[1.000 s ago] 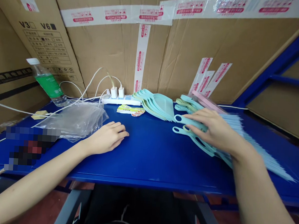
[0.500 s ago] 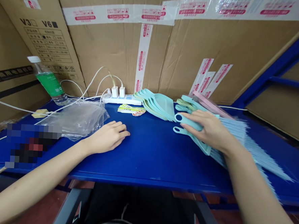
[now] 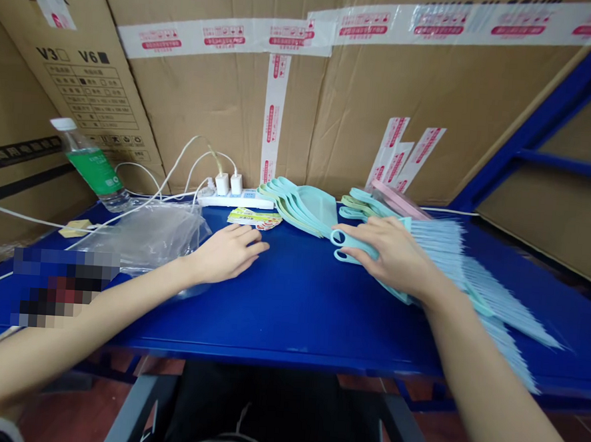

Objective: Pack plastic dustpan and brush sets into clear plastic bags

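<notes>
Head view, R hand (image 3: 398,257) splayed on teal broom handles (image 3: 353,246), grip unclear, L hand (image 3: 226,253) half-open, empty

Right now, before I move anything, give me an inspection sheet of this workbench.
Surface: blue table, a blurred patch hides part of its left side.
Job's things: a pile of light-blue brooms lies at the right; a stack of dustpans sits beside it.
Clutter: a plastic bag, a water bottle, paper tags.
Hands: the right hand rests on the broom handles; the left hand lies open on the table, beside the bag.
Cables: white cords run from chargers in a power strip along the table's back.
Surroundings: taped cardboard boxes stand behind the table.
</notes>
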Motion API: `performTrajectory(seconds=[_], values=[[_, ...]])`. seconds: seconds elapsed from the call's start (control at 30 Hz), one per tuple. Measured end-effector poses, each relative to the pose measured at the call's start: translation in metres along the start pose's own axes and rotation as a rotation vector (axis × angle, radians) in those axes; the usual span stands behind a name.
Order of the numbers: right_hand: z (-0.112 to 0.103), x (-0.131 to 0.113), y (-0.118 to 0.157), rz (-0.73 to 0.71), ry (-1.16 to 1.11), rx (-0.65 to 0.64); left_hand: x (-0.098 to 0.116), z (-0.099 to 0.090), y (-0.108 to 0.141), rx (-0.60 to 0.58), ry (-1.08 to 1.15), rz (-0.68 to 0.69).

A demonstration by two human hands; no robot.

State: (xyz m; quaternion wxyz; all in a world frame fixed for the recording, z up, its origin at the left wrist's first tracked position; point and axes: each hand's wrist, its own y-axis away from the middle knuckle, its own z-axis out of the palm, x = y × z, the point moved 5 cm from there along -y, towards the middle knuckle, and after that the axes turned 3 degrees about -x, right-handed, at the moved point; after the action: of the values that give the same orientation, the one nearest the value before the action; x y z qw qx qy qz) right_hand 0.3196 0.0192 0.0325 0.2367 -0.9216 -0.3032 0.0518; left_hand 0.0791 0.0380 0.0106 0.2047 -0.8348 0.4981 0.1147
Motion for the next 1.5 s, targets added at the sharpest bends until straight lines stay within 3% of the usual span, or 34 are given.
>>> performTrajectory(seconds=[0.23,0.37,0.57,0.77,0.97,1.17,1.33,1.5], values=[[0.003,-0.009,-0.002,-0.035,-0.022,-0.036,-0.008,0.005,-0.093,0.002,-0.041,-0.055],[0.004,-0.012,-0.002,-0.034,-0.011,-0.045,-0.012,0.016,-0.138,-0.117,-0.021,0.013],[0.002,-0.016,-0.002,-0.037,-0.063,-0.045,-0.017,0.02,-0.157,-0.173,-0.016,0.085],[0.003,-0.015,-0.002,0.006,-0.078,-0.028,-0.009,0.011,-0.158,-0.11,-0.121,0.134],[-0.002,-0.013,-0.001,0.016,-0.069,0.062,-0.01,-0.004,-0.134,-0.037,-0.276,0.165],[-0.005,-0.013,-0.001,0.007,-0.091,0.095,-0.011,-0.019,-0.064,0.088,-0.325,0.188],[-0.004,-0.018,-0.002,-0.039,-0.049,0.124,0.021,-0.022,-0.005,0.216,-0.242,0.323],[-0.002,-0.035,-0.005,-0.142,-0.001,0.134,0.049,-0.026,0.017,0.281,-0.125,0.336]])
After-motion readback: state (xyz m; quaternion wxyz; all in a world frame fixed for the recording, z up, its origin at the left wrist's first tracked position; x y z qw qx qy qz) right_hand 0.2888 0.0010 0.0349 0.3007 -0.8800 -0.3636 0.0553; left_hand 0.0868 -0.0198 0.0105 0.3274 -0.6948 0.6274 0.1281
